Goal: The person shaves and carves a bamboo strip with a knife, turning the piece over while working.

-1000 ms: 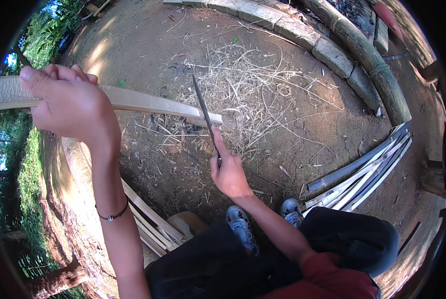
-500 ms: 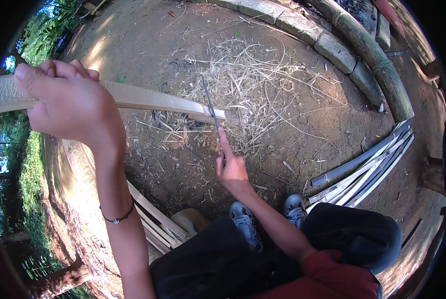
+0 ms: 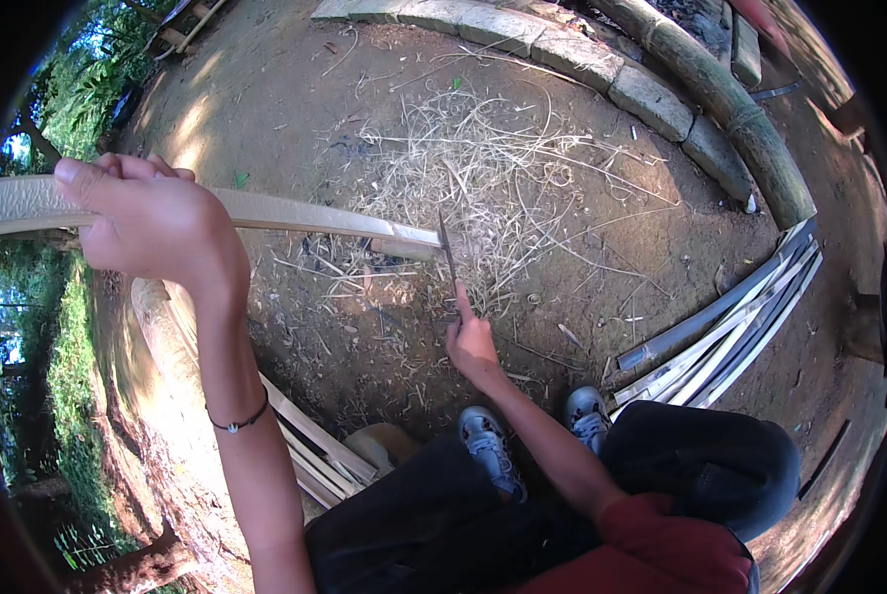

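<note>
My left hand (image 3: 161, 220) is closed around a long, pale split-bamboo strip (image 3: 310, 215), held up at the left. The strip slants down to the right, its far end low over the ground. A short piece of wood (image 3: 409, 250) shows just below that end. In my right hand (image 3: 473, 346) is a knife (image 3: 448, 249) with a thin dark blade, the index finger stretched along it. The blade crosses the tip of the strip; whether it touches is hard to tell. The knife's handle is mostly hidden by my fingers.
Curly bamboo shavings (image 3: 503, 163) litter the dirt beyond the knife. Split strips lie in a bundle (image 3: 726, 317) right of my shoes, and more strips (image 3: 314, 445) lie by my left leg. Curved stone edging (image 3: 572, 59) and a thick bamboo pole (image 3: 721, 94) border the far right.
The knife has slid right along the strip to its very end. My left hand and the strip have shifted slightly right and down in the picture.
</note>
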Demonstrator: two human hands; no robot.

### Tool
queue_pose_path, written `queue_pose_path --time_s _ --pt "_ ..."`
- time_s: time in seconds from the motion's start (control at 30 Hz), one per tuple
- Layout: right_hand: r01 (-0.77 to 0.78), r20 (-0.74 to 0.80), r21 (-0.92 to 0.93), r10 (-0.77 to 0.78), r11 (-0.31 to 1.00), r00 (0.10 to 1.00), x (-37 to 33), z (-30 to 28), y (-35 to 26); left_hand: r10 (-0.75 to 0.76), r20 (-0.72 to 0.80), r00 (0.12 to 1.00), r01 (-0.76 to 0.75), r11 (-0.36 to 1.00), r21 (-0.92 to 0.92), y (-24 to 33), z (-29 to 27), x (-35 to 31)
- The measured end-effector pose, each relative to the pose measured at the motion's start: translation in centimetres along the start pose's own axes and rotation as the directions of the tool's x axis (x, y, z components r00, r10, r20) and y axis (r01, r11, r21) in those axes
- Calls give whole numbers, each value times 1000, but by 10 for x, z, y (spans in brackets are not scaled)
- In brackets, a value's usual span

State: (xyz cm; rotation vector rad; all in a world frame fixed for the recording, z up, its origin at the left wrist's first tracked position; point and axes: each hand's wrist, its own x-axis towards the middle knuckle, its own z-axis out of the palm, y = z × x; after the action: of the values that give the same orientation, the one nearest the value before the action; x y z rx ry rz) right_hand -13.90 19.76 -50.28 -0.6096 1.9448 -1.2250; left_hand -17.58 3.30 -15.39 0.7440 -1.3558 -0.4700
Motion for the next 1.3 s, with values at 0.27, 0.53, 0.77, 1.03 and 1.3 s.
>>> queue_pose_path --time_s 0.27,0.53,0.77,1.03,1.3 --pt "-449 276 734 380 510 883 19 -16 -17 17 -20 1000 -20 984 -177 -10 10 12" --pt "-786 751 607 240 117 615 28 -26 28 28 152 988 8 973 -232 -13 7 15" --pt "-769 753 600 170 219 636 27 -54 28 102 214 971 -34 953 -302 -2 11 8" --pt "-578 380 466 438 670 815 17 -81 -28 277 109 955 -219 902 -373 -4 4 33" --pt "-426 197 407 378 808 905 1 -108 -68 188 236 954 -85 918 -388 -32 -6 40"
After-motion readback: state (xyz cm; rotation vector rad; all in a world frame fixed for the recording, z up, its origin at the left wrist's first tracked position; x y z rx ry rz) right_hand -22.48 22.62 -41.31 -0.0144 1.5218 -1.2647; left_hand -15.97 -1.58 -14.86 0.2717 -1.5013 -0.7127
